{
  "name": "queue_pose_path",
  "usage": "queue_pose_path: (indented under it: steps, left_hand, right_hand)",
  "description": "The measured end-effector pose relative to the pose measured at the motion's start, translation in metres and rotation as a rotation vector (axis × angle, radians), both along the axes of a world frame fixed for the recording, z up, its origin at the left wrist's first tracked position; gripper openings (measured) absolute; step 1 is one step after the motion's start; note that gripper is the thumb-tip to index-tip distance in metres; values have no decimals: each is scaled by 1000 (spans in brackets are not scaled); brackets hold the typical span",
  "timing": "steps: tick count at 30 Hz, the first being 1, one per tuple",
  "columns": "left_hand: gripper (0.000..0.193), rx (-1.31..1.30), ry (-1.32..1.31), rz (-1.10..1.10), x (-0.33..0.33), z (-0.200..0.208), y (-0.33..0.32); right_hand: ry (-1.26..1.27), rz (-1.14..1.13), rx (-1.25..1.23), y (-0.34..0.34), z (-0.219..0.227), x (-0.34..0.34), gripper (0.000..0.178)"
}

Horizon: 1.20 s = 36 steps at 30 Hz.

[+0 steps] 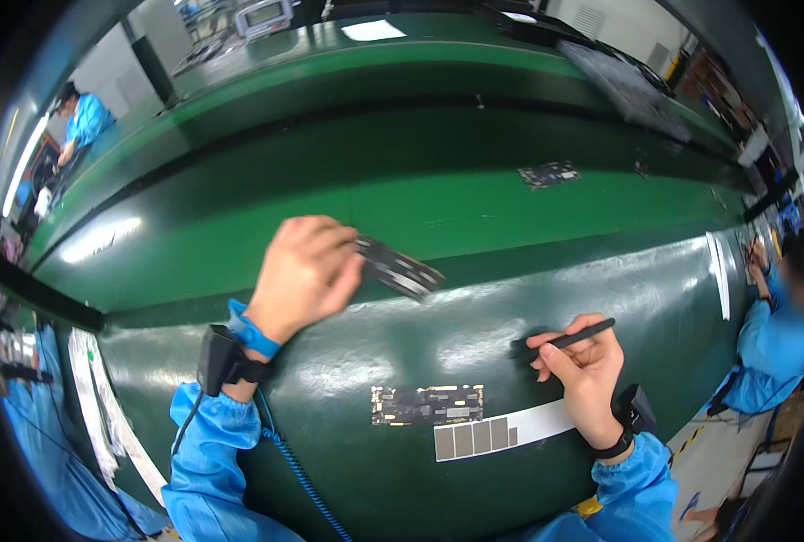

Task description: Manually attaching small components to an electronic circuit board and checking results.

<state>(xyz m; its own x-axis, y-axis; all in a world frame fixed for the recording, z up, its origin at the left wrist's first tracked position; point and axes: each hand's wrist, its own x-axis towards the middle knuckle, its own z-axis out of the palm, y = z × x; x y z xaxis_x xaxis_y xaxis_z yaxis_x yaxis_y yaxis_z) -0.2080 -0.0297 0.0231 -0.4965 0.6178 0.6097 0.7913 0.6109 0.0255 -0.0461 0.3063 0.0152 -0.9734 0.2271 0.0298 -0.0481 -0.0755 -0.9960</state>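
Note:
My left hand grips a dark circuit board by its left end. The board is raised and tilted above the edge between the bright green surface and the dark green mat. In my right hand is a slim black pen-shaped tool, pinched between thumb and fingers; its lower end is blurred. Another circuit board lies flat on the mat in front of me. Just below it, touching or slightly overlapped, is a white strip with several grey rectangular patches. The strip's right end runs under my right hand.
Farther off, a circuit board lies on the green surface. White strips lie at the left and right of the dark green mat. A coiled blue cord hangs from my left wrist. People in blue sit at both sides.

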Motion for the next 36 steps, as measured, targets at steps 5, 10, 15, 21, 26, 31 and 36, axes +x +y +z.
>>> queue_pose_path:
  steps: [5,10,15,21,26,31,36]
  left_hand:
    - [6,148,-42,-40,37,11,21]
    - [34,-194,-166,-433,161,2,55]
    - [61,-418,-412,-391,197,5,80]
    - [65,-442,-430,-291,204,-3,77]
    - [64,-428,-415,-273,205,-6,81]
    - [64,-365,-468,-281,201,-5,85]
    - [65,-301,-469,-261,199,-3,80]
  right_hand:
    - [48,205,-45,0,2,11,32]
    - [118,632,233,-1,10,14,32]
    - [-53,561,221,14,20,16,37]
    - [-80,652,240,14,21,15,38]
    - [-104,723,312,15,21,15,34]
    - [-77,670,305,13,17,13,32]
    - [-186,581,-148,10,10,14,38]
